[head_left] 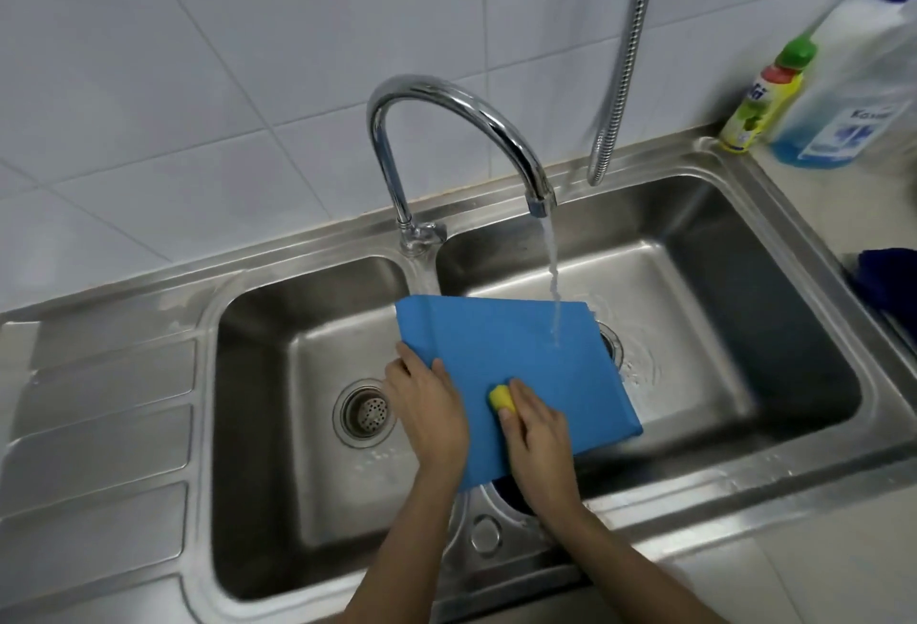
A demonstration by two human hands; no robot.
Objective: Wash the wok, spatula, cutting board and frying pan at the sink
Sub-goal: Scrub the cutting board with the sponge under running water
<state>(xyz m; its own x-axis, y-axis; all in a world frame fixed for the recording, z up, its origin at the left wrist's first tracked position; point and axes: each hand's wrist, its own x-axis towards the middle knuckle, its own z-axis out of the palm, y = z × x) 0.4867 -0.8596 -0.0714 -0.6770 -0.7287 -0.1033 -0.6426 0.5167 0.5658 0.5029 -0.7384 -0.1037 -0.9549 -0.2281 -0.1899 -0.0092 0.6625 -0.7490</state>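
A blue cutting board (526, 365) lies tilted across the divider of the steel double sink (744, 206), mostly over the right basin. Water runs from the curved tap (446, 97) onto the board's far right part. My left hand (426, 410) grips the board's left edge. My right hand (533, 430) holds a yellow sponge (502, 397) pressed on the board's near surface. Something dark shows under the board's near edge. Wok, spatula and frying pan are not in view.
A ribbed drainboard (99, 425) lies left of the basins. A metal spray hose (625, 53) hangs behind the right basin. A green-capped yellow bottle (764, 97) and a large white bottle with blue liquid (853, 77) stand at the back right. A dark blue object (888, 286) sits at the right edge.
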